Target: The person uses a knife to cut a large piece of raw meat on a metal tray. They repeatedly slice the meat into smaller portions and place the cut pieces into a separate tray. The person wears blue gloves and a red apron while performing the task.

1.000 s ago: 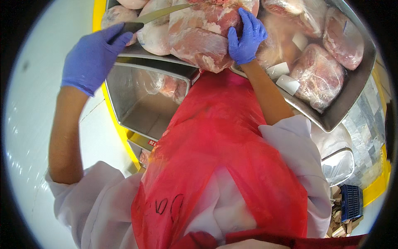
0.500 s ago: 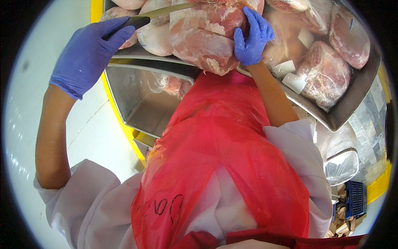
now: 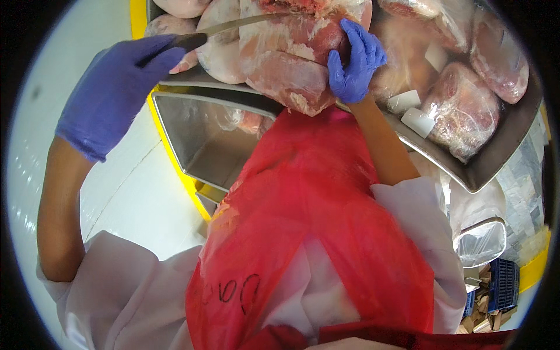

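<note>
In my gloved left hand [image 3: 108, 87] is the dark handle of a long knife [image 3: 236, 24]. Its blade reaches right, over a big raw piece of meat [image 3: 286, 76], and the tip lies at the meat's reddest part near the top edge. My gloved right hand [image 3: 357, 63] grips the right side of that meat, its thumb apart from the fingers. Other pale, rounded meat pieces [image 3: 219, 55] lie against it on the left. Both gloves are blue.
A metal tray [image 3: 466, 175] on the right holds several plastic-wrapped meat pieces [image 3: 464, 111] and white labels [image 3: 419, 121]. Below the work surface on the left sits a metal bin [image 3: 201, 143] with wrapped meat inside. A blue crate [image 3: 503, 284] stands at lower right.
My left hand has drawn back left and slightly down, pulling the knife blade along the meat. My right hand keeps its hold on the meat.
</note>
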The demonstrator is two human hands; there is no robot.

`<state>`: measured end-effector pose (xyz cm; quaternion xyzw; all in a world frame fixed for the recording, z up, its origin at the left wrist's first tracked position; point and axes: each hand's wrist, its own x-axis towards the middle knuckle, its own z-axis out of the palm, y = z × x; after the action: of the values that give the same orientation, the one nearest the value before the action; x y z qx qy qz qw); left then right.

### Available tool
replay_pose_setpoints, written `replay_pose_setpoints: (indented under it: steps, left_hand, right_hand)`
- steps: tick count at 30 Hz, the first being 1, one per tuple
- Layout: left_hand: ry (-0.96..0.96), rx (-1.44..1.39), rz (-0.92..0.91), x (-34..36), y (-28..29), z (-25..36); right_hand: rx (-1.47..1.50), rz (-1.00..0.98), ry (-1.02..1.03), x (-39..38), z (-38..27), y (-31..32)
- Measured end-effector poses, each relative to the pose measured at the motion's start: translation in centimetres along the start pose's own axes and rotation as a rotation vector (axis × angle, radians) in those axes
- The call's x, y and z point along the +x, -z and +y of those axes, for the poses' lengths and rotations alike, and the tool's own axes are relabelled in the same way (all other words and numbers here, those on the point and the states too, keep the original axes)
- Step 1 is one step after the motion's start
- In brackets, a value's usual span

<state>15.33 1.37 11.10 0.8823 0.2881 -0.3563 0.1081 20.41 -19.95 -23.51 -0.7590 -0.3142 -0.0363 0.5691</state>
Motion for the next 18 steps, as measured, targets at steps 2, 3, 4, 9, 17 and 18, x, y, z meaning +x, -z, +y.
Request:
replay_pose_setpoints:
  steps: [2, 3, 4, 9, 17, 18]
  left_hand:
    - [0.016, 0.026, 0.013, -0.4, 0.1, -1.1]
    - [-0.004, 0.039, 0.032, -0.8, -0.4, -1.6]
    - [-0.026, 0.052, 0.050, -1.0, -0.6, -1.9]
    - [-0.010, 0.058, 0.064, -1.4, -0.9, -2.2]
    - [-0.022, 0.147, 0.052, -0.2, -0.5, -1.9]
    - [-0.063, 0.163, 0.071, 0.0, -0.4, -2.7]
  right_hand:
    - [-0.006, 0.022, -0.009, -0.1, 0.4, -0.2]
    - [0.004, 0.012, -0.014, -0.1, 0.4, -0.2]
    - [0.014, 0.003, -0.019, -0.2, 0.4, -0.2]
    - [0.021, 0.000, -0.008, 0.0, 0.2, -0.2]
    - [0.011, 0.008, 0.006, 0.1, 0.3, -0.1]
    - [0.005, 0.002, 0.001, 0.0, 0.3, -0.1]
